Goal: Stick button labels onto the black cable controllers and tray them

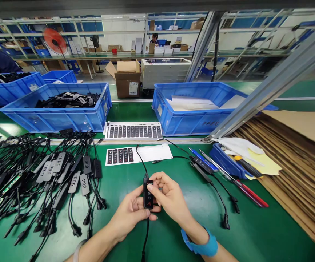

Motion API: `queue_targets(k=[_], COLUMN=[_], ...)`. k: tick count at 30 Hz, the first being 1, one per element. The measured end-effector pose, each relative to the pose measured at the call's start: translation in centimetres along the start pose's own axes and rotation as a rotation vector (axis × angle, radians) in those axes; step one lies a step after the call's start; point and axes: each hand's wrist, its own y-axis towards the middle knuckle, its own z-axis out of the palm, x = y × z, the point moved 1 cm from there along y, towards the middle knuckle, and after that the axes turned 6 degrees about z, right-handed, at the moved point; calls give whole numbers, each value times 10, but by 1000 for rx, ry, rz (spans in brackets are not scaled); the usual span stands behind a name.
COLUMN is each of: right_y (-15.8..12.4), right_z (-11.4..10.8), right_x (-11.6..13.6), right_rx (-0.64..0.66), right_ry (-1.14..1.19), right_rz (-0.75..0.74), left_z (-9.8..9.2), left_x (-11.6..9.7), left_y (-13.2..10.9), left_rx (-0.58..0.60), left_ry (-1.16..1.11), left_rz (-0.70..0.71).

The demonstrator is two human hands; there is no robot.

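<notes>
**A:** So, what's in the hands?

**B:** Black inline controller (pixel 148 193), close in at abt 6 o'clock, upright w/ its face up. L hand (pixel 130 214) cradles it from below; R hand (pixel 171 196) pinches the top end w/ its fingers (pixel 153 187). Both clamped on it, not apart.

**A:** Cable?

**B:** Black cable (pixel 146 236) runs out both ends, toward 12 & 6 o'clock.

**A:** Wrists?

**B:** Blue band (pixel 201 243) on R, pale bangle (pixel 75 251) on L.

**A:** What's round them?

**B:** All on a green surface (pixel 255 233). At 9–10 o'clock, big heap of black cables (pixel 45 182) w/ grey-faced controllers. At 12, two label sheets (pixel 132 130) (pixel 138 154) w/ black printed strips, well past the hands. At 2 o'clock, second controller (pixel 202 164) on its cable, just beside a blue-handled tool (pixel 201 156). Red-handled screwdriver (pixel 251 193) nearby, by a blue tray (pixel 223 160) of papers.

**A:** Further out?

**B:** Blue crates: black parts in one (pixel 55 122) at 11, white sheets in another (pixel 190 116) at 1. Stacked corrugated cardboard (pixel 291 163) at 3. Co-worker (pixel 154 38) far off at 12, by shelves.
</notes>
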Motion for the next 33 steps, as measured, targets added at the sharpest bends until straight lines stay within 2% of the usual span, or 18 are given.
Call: queue_targets(k=[33], right_y=[-1], right_z=[2], right_x=[-2], right_rx=[-46], right_ry=[-129], right_rz=[-9], left_z=[5], left_x=[-3], left_y=[-1], left_rx=[43], left_ry=[54], left_rz=[10])
